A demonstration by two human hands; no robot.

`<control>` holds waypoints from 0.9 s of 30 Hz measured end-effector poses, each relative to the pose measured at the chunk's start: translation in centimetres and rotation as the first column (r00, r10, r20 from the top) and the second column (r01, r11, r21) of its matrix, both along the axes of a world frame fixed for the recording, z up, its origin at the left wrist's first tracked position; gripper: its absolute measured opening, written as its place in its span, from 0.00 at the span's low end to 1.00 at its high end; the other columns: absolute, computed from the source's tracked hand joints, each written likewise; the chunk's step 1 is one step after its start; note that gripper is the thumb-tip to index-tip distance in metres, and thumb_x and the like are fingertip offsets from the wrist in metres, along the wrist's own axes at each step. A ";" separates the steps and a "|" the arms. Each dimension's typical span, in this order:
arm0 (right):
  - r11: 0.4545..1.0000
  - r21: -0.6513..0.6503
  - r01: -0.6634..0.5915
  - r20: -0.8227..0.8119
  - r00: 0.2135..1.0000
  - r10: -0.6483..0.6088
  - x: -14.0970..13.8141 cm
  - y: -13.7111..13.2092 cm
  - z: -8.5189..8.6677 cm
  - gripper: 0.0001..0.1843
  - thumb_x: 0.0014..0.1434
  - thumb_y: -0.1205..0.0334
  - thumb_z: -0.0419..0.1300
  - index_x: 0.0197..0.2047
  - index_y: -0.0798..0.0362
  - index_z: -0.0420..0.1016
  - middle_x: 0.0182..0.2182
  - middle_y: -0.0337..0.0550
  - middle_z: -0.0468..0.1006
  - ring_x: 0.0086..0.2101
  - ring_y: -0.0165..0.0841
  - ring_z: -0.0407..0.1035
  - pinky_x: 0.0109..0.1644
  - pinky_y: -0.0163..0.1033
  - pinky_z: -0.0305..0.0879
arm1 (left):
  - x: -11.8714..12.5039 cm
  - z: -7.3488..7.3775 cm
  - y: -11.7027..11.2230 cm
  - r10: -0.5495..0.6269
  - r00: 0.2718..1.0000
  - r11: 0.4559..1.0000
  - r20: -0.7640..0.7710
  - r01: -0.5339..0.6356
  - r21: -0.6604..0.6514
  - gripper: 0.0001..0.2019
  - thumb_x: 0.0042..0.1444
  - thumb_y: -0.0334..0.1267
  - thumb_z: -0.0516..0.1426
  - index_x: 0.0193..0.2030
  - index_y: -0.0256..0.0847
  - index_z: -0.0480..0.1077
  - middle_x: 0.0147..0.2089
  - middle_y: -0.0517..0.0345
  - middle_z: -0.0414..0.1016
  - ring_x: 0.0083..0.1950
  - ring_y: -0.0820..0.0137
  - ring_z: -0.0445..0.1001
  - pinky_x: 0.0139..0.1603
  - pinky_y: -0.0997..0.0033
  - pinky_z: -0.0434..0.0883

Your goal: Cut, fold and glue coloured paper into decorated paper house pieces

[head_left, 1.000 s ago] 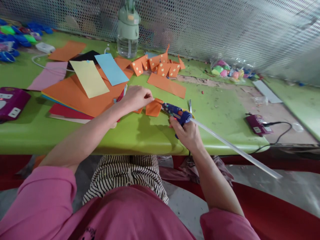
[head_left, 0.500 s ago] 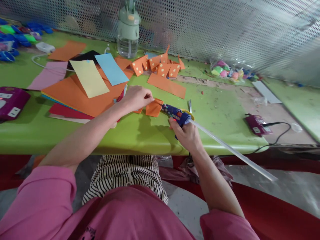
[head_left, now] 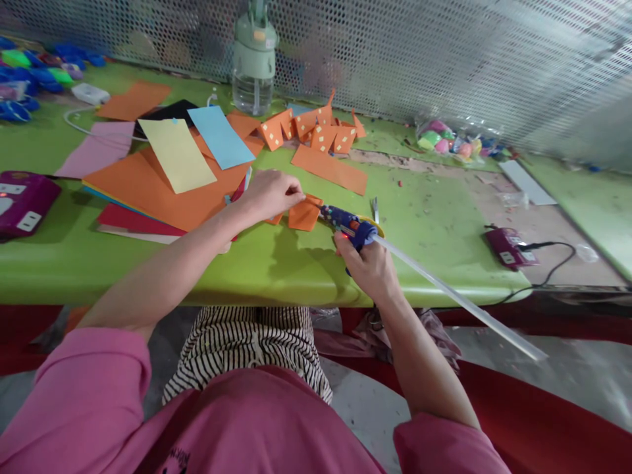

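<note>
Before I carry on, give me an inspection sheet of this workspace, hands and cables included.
Surface: green tabletop, scuffed, with a bare brownish area at right.
Job's things: folded orange piece at the nozzle of the glue gun; clear glue stick sticking out behind.
Clutter: coloured paper sheets, water bottle, bagged colourful pieces.
Left hand: fingers pinched at the orange piece's upper edge.
Right hand: gripping the glue gun.
Cables: black cable from the right purple box; white cable at left.
Surroundings: perforated screen behind the table.
</note>
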State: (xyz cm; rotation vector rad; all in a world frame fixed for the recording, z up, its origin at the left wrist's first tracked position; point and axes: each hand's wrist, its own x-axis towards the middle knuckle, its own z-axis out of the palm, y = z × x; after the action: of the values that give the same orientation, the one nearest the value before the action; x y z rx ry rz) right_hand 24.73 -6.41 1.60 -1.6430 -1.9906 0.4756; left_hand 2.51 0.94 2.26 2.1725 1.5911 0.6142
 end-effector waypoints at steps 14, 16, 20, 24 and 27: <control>1.000 -0.015 -0.023 -0.002 1.000 0.023 0.0 -0.3 0.0 0.22 0.62 0.43 0.52 0.23 0.49 0.66 0.18 0.38 0.64 0.23 0.31 0.60 0.28 0.40 0.55 | -0.1 -0.2 0.1 0.013 1.000 1.000 -0.007 -0.013 0.021 0.11 0.62 0.39 0.58 0.41 0.40 0.82 0.39 0.51 0.84 0.38 0.65 0.78 0.43 0.66 0.68; 1.000 -0.014 -0.005 -0.048 0.999 0.005 0.6 -0.1 0.2 0.23 0.62 0.41 0.51 0.26 0.49 0.68 0.19 0.39 0.65 0.23 0.32 0.60 0.29 0.40 0.56 | -0.1 -0.5 0.2 0.007 1.000 1.000 0.007 -0.007 0.029 0.10 0.62 0.39 0.58 0.41 0.41 0.82 0.38 0.52 0.84 0.38 0.65 0.78 0.43 0.66 0.68; 0.992 0.106 0.068 0.046 0.996 -0.073 2.6 1.2 0.9 0.23 0.60 0.36 0.54 0.33 0.48 0.67 0.26 0.42 0.71 0.27 0.36 0.66 0.31 0.41 0.59 | 0.2 -1.0 0.3 0.004 1.000 0.998 0.012 -0.005 0.062 0.14 0.65 0.42 0.56 0.38 0.40 0.82 0.36 0.51 0.84 0.39 0.65 0.79 0.44 0.66 0.68; 0.988 0.136 0.073 0.320 0.941 -0.113 5.0 3.9 1.2 0.25 0.58 0.32 0.54 0.32 0.47 0.61 0.29 0.47 0.71 0.32 0.41 0.66 0.34 0.43 0.59 | -1.1 0.4 0.5 0.025 0.994 0.988 0.103 -0.040 0.147 0.13 0.67 0.38 0.54 0.45 0.39 0.80 0.45 0.50 0.84 0.46 0.65 0.79 0.49 0.67 0.69; 0.995 0.054 0.080 0.431 0.897 -0.095 6.4 5.5 1.2 0.27 0.58 0.30 0.54 0.29 0.44 0.53 0.26 0.47 0.68 0.30 0.41 0.61 0.35 0.45 0.56 | -4.8 2.7 0.0 0.111 0.984 0.970 0.142 -0.138 0.201 0.12 0.65 0.37 0.55 0.46 0.37 0.79 0.48 0.50 0.83 0.50 0.65 0.78 0.53 0.68 0.68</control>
State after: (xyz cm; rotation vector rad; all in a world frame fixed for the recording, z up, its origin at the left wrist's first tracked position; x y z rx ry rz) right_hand 31.09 -0.96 2.77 -1.9371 -2.2017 0.0352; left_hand -2.33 0.95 4.98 2.1381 1.6678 0.9831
